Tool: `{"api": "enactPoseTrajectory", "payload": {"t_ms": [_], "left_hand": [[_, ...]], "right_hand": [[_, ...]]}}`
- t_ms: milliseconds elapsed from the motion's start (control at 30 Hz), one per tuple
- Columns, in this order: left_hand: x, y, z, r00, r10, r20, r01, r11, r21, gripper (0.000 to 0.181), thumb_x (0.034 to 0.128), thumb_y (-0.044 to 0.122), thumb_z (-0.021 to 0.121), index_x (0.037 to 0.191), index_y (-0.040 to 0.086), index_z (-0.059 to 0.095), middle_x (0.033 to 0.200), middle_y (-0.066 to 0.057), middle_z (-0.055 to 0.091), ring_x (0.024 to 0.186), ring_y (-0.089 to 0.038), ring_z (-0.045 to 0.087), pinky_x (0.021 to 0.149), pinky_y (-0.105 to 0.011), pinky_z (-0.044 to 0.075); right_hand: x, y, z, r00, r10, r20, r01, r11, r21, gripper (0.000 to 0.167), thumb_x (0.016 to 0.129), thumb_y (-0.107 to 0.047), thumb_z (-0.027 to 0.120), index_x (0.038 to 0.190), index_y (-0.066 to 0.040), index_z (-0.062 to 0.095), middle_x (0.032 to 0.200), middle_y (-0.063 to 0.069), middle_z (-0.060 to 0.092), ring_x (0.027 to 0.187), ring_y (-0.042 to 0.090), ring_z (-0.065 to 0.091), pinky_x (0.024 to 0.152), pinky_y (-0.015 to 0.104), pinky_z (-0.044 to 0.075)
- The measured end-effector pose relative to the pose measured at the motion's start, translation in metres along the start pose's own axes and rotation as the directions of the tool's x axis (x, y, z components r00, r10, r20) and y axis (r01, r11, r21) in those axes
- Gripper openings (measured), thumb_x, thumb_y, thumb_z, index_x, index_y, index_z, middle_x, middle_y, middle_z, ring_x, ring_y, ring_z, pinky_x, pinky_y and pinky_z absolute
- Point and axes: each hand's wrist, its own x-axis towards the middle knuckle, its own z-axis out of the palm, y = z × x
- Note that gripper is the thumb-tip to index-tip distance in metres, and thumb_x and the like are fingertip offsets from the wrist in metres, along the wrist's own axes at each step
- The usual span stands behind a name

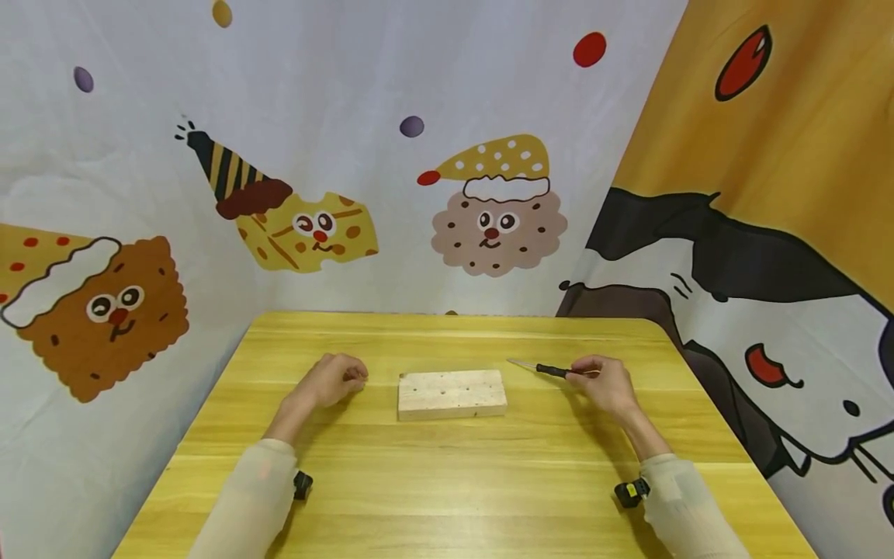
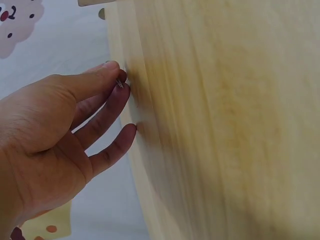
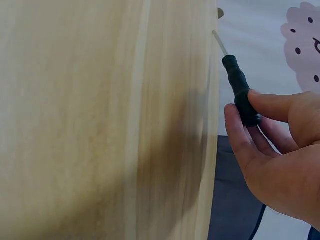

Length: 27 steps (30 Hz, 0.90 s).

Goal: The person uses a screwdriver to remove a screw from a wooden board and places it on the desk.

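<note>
A pale wooden block (image 1: 450,393) with several small holes in its top lies on the table between the two hands. To its left, my left hand (image 1: 331,380) pinches a small metal screw (image 2: 120,84) between thumb and fingertips; only the threaded end shows. The other fingers of that hand are bent loosely. Right of the block, my right hand (image 1: 606,383) grips a screwdriver (image 3: 239,90) by the end of its dark handle. The screwdriver's thin shaft points left and away, above the table and apart from the block.
The yellow wood-grain table (image 1: 447,481) reaches back to a white curtain (image 1: 335,93) printed with cartoon figures. A yellow and black printed cloth (image 1: 789,202) hangs along the right side. Black wrist cameras sit at both sleeves.
</note>
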Motion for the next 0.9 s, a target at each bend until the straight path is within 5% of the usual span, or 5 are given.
{"api": "enactPoseTrajectory", "payload": {"t_ms": [367, 900], "left_hand": [[0.004, 0.004, 0.004, 0.998, -0.052, -0.035, 0.052, 0.999, -0.012, 0.022, 0.0991, 0.004, 0.086, 0.120, -0.001, 0.084, 0.105, -0.010, 0.085, 0.098, -0.024, 0.081, 0.091, -0.046, 0.070], [0.005, 0.001, 0.007, 0.998, -0.066, -0.019, 0.065, 0.998, -0.026, 0.021, 0.1002, 0.012, 0.087, 0.118, 0.001, 0.083, 0.102, -0.006, 0.083, 0.094, -0.017, 0.076, 0.087, -0.041, 0.068]], "right_hand": [[0.007, 0.012, 0.000, 0.994, -0.051, 0.093, 0.056, 0.997, -0.046, 0.022, 0.103, -0.012, 0.085, 0.119, 0.001, 0.081, 0.113, 0.020, 0.083, 0.096, 0.024, 0.078, 0.075, 0.025, 0.062], [0.008, 0.012, -0.001, 0.988, -0.058, 0.145, 0.072, 0.993, -0.097, 0.022, 0.103, -0.011, 0.083, 0.121, 0.001, 0.080, 0.113, 0.018, 0.083, 0.100, 0.027, 0.078, 0.079, 0.026, 0.061]]}}
